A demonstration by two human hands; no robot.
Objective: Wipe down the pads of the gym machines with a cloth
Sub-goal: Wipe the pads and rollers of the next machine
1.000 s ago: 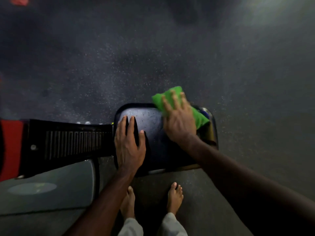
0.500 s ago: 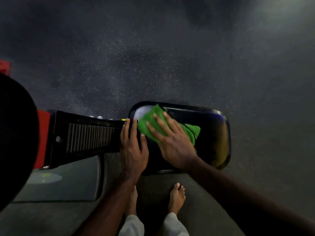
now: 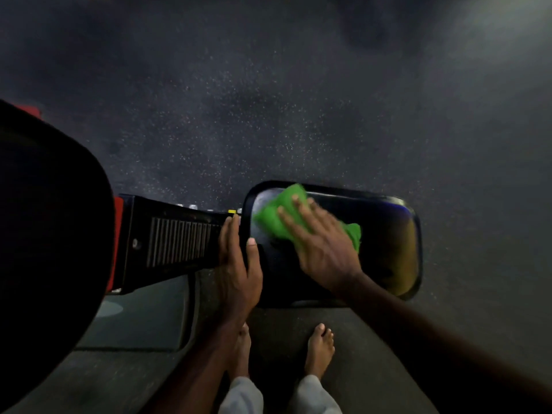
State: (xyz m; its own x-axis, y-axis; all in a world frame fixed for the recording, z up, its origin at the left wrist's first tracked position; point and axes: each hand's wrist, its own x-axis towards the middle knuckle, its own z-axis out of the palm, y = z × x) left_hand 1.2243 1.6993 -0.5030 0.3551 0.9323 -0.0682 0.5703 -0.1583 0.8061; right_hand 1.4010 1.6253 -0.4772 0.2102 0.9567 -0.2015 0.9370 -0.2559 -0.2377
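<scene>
Nearest, two bare feet on dark flooring, pale trouser cuffs at the bottom edge. Up from there, both forearms reaching forward over the black pad. Left hand flat at the pad's left edge — fingers straight and close together, thumb laid on the pad surface, nothing clenched, simply resting where pad meets the ribbed black frame. Right hand angled in from the right, fingers spread and extended, pressing the green cloth down on the pad's upper-left part rather than gripping it; slightly blurred. Cloth crumpled, bright, one end poking out past the wrist side. Pad glossy, rounded at the corners, with a yellowish sheen on its right end. Beyond — speckled dark floor. At far left, a large black rounded shape, unidentifiable.
</scene>
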